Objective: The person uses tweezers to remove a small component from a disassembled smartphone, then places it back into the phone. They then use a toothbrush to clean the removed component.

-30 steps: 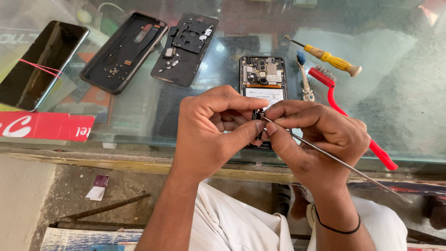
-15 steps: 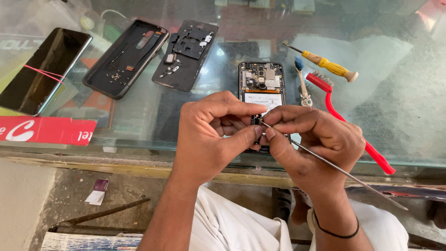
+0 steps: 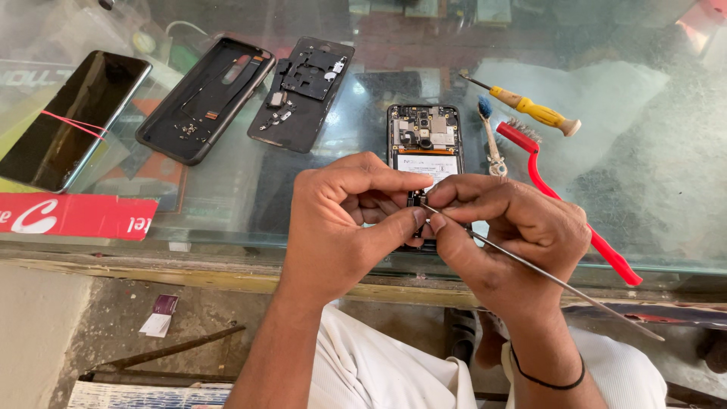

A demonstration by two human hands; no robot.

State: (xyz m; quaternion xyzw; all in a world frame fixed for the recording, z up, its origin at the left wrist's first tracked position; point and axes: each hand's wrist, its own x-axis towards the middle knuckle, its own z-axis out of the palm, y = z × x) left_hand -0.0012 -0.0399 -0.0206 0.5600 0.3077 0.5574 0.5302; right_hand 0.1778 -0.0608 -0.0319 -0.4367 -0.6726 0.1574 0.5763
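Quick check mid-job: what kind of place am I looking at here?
Most likely a phone repair counter: an opened phone lies on the glass countertop, with a removed back cover and a yellow-handled screwdriver nearby.

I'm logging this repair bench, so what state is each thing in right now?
Opened phone: back off, board exposed, flat on the glass.
Small part: pinched by left hand.
Thin metal tool: gripped by right hand, tip at the part.
Back cover: detached, inside up.
Inner frame: detached, lying flat.
Dark phone: screen off, red band around it.
Yellow screwdriver, red brush: lying unused.
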